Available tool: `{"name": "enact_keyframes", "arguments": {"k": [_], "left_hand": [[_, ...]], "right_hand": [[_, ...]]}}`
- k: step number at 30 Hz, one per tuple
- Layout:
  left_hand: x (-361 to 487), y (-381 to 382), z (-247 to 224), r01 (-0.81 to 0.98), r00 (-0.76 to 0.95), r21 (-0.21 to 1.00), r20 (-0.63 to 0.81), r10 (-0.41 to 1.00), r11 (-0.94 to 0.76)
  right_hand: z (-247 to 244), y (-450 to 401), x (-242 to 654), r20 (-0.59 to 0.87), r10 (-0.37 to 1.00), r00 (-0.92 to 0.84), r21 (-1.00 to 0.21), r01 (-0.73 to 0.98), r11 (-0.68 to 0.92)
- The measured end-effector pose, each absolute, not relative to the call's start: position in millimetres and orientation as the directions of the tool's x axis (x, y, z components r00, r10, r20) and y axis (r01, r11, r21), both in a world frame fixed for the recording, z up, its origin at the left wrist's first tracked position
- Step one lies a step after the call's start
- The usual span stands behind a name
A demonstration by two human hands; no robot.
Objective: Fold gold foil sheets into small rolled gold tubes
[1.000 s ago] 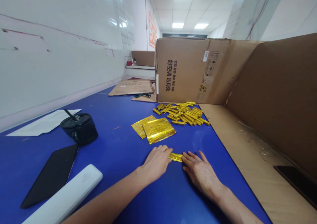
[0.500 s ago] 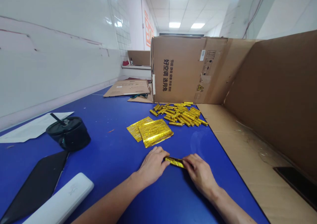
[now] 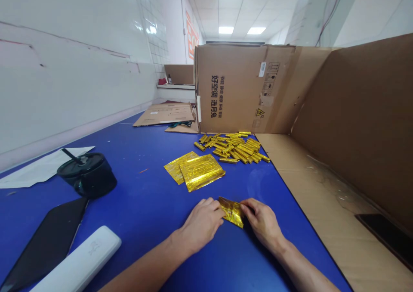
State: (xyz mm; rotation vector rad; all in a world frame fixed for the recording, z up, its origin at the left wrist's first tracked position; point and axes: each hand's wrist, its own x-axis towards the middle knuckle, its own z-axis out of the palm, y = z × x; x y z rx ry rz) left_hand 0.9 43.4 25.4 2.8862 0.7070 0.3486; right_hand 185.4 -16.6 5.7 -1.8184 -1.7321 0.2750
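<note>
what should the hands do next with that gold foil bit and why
Probably roll the gold foil piece tighter between the left hand and right hand: it looks loose and flared where they meet it, unlike the narrow, tight shapes in the pile of gold foil sticks beyond.

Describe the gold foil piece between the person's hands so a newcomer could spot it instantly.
Find the blue table and the heap of gold foil rolls. Nearest the person, a folded gold foil piece sits between left hand and right hand, the only piece held.
</note>
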Motion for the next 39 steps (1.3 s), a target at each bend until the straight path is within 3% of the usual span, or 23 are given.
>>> {"name": "enact_keyframes", "arguments": {"k": [5, 8, 12, 16, 22, 32, 39], "left_hand": [[4.3, 44.0, 22.0, 0.472, 0.855, 0.156, 0.157, 0.494, -0.868], [6.1, 45.0, 19.4, 0.481, 0.847, 0.161, 0.171, 0.504, -0.862], [8.7, 47.5, 14.9, 0.47, 0.849, 0.137, 0.199, 0.489, -0.872], [10.4, 49.5, 10.4, 0.462, 0.852, 0.116, 0.217, 0.476, -0.879], [8.9, 49.0, 11.8, 0.487, 0.831, 0.168, 0.215, 0.514, -0.857], [7.4, 57.6, 12.9, 0.506, 0.694, 0.556, 0.191, 0.694, -0.659], [9.5, 57.4, 13.0, 0.585, 0.624, 0.557, 0.155, 0.766, -0.589]], "right_hand": [[6.9, -19.7, 185.9, 0.362, 0.914, 0.185, -0.511, 0.859, 0.029], [14.2, -28.0, 181.0, 0.457, 0.884, 0.1, -0.425, 0.897, 0.118], [20.6, -38.7, 172.7, 0.329, 0.939, -0.099, -0.305, 0.93, 0.205], [18.1, -39.0, 171.1, 0.249, 0.961, -0.122, -0.247, 0.951, 0.185], [12.2, -34.0, 174.5, 0.258, 0.962, -0.09, -0.281, 0.946, 0.164], [11.9, -29.6, 180.6, 0.205, 0.979, 0.018, -0.435, 0.897, 0.075], [9.1, -24.2, 180.2, 0.153, 0.983, 0.098, -0.467, 0.884, -0.016]]}}
